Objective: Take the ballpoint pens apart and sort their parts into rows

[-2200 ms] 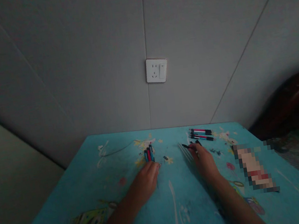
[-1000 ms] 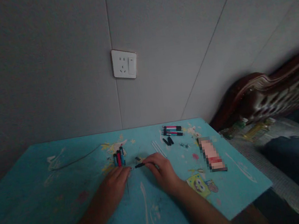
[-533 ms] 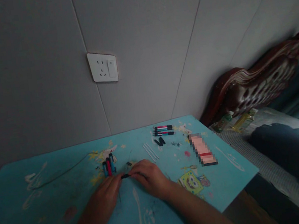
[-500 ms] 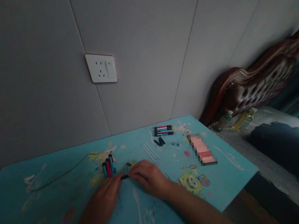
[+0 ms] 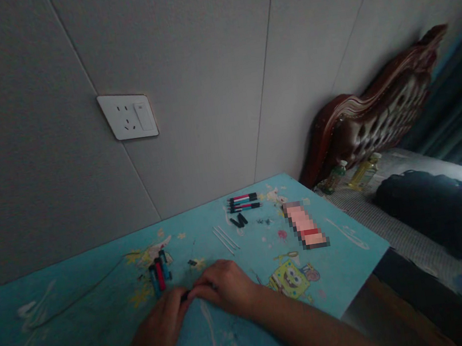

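Close together over the table, my left hand (image 5: pixel 168 311) and my right hand (image 5: pixel 227 287) both pinch a small black pen part (image 5: pixel 184 296). Fingers cover most of it, so its exact shape is hidden. Just beyond my left hand lie several blue and red pen barrels (image 5: pixel 160 273). Thin white refills (image 5: pixel 226 239) rest beyond my right hand. Farther back are several short black pieces (image 5: pixel 238 220), which look like pen grips. Behind those, several pens (image 5: pixel 242 199) with red, white and blue barrels lie in a row. Tiny dark parts (image 5: pixel 265 221) are scattered nearby, too small to name.
The blue table (image 5: pixel 345 271) has a printed cartoon cover and meets a grey wall with a socket panel (image 5: pixel 129 116). A blurred-out pink object (image 5: pixel 305 225) lies at the right. Beyond the edge are a bed, bottles (image 5: pixel 363 172) and a dark bundle (image 5: pixel 441 214).
My hands have drawn closer together, and less of the black pen part shows between them. The camera view has shifted, moving the socket panel and table items left in the picture.
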Tool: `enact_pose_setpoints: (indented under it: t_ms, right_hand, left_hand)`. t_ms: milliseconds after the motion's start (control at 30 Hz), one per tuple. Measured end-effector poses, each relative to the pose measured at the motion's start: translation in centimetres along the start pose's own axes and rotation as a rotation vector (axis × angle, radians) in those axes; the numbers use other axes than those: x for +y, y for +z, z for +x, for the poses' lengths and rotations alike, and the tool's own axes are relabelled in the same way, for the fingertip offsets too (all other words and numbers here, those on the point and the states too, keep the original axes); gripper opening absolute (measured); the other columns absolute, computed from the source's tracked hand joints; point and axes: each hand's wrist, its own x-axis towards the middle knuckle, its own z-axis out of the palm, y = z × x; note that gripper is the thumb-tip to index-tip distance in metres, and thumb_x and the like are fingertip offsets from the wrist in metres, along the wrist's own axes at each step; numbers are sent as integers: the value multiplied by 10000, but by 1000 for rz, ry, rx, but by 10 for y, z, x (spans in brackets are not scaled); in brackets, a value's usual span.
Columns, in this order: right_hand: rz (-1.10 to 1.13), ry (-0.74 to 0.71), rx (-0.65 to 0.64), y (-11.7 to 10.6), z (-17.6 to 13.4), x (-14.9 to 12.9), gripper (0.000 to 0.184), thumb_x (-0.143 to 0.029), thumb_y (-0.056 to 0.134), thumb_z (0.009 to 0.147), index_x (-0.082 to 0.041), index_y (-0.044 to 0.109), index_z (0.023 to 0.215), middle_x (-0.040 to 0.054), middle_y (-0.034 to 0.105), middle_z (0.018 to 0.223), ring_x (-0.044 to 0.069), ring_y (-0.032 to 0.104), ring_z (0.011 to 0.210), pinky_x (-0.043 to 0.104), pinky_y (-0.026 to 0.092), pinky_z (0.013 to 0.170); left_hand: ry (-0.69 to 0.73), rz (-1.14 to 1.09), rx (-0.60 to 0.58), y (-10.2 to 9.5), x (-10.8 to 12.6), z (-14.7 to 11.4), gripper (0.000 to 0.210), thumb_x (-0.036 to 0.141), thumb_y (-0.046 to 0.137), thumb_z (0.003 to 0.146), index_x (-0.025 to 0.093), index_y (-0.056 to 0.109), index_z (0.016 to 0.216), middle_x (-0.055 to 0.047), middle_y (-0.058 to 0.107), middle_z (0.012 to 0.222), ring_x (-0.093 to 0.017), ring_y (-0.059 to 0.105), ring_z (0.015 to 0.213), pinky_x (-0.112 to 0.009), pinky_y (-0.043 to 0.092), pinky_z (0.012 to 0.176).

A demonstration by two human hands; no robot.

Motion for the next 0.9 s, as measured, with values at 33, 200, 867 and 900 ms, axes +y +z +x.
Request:
enact_pose_setpoints:
  t_ms: [33,200,867,900]
  right_hand:
    - [-49,12,-2,-2,0,1,363,-499,523,954,-194,704,878,39,739,789,173,693,766,258,488,762]
    - [-39,-168,-9,-18,-1,3,314,-451,529,964,-208,653,1119,50,738,996,171,674,932,268,466,868]
    - [-104,-108,34,-13,-5,7,385,-368,411,1011,-192,656,771,23,684,658,157,645,650,309,440,775]
    - [-46,-122,52,-15,-5,6,322,-399,451,995,-191,673,891,31,710,740,163,661,714,309,443,793]
  left_hand:
    - [25,6,-6,-1,1,2,196,375,446,986,249,588,1033,-15,703,903,-185,706,826,-284,579,724]
    - [178,17,47,-4,-1,6,282,307,378,1006,227,592,1172,-53,685,1080,-192,661,1031,-326,547,926]
    - [226,39,86,-13,9,2,312,371,488,981,240,562,1253,-56,687,1146,-197,669,1051,-306,554,925]
    - [228,35,97,-15,11,4,301,364,483,984,237,567,1244,-56,693,1119,-194,675,1030,-302,559,908]
